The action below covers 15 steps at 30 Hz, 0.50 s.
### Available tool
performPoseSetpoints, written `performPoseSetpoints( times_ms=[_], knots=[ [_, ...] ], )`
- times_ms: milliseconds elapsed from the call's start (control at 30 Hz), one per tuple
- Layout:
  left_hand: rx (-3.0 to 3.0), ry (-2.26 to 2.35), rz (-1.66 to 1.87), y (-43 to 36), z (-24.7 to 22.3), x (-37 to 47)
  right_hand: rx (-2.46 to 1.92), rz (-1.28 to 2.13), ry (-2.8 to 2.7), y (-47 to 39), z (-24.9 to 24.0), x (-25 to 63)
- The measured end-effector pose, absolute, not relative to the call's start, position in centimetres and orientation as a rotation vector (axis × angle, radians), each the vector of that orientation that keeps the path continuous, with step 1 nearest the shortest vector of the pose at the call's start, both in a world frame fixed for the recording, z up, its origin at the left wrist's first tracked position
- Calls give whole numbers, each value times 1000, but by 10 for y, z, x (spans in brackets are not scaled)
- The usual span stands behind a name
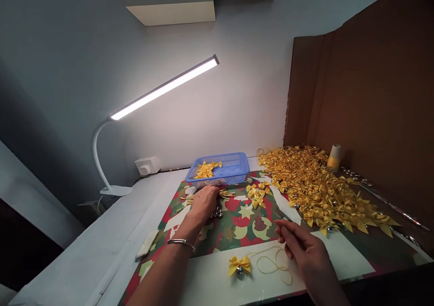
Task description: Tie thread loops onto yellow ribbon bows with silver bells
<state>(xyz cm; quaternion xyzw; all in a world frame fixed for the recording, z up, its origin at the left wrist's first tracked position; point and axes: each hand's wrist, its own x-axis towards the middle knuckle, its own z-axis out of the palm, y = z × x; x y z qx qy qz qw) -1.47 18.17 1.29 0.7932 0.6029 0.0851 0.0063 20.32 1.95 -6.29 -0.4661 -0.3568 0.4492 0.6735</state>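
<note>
Left hand (pixel 203 202) curled over small bells (pixel 217 214) just before the blue basket (pixel 219 168), grip unclear; right hand (pixel 303 247) pinches yellow cord (pixel 274 265), limp and light, nearer than basket; take cord near its bow (pixel 239 264)

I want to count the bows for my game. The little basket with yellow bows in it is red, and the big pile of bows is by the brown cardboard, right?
Not quite. In the head view the basket holding yellow bows is blue, not red. The rest holds: the big pile of bows does lie by the brown cardboard.
</note>
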Motion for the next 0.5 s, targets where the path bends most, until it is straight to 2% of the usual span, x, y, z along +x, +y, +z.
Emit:
performPoseSetpoints(
  times_ms=[300,500],
  knots=[
    [2132,1828,796,173,35,-15,-1048,1009,-854,21,-68,206],
    [1640,1330,1149,117,58,1,-1029,893,-928,19,-59,205]
  ],
)
